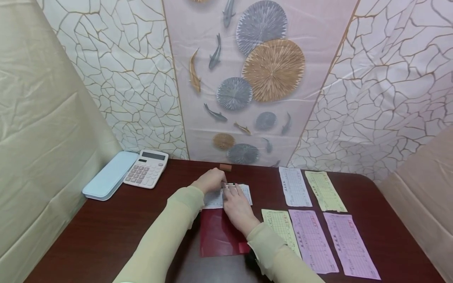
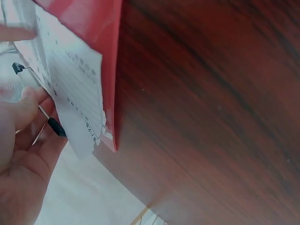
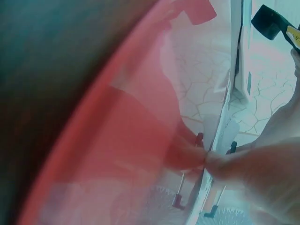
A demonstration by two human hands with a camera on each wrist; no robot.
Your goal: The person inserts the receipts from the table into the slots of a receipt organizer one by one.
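A white printed sheet (image 1: 212, 201) lies on the upper part of a red folder (image 1: 216, 232). Near the sheet's top edge is a thin metal clip bar with black ends (image 2: 43, 111). My left hand (image 1: 211, 181) pinches this bar between thumb and fingers, plainest in the left wrist view. My right hand (image 1: 238, 205) rests on the sheet with its fingers stretched toward the bar. In the right wrist view the folder's shiny red surface (image 3: 131, 145) fills much of the picture and mirrors a hand and the bar. How the bar joins the folder is hard to tell.
Behind my hands sits a small brown block (image 1: 225, 168). A calculator (image 1: 146, 169) and a light blue case (image 1: 110, 175) lie at the back left. Several slips, including a white slip (image 1: 295, 187), a yellow slip (image 1: 325, 191) and a purple slip (image 1: 313, 241), spread across the right side.
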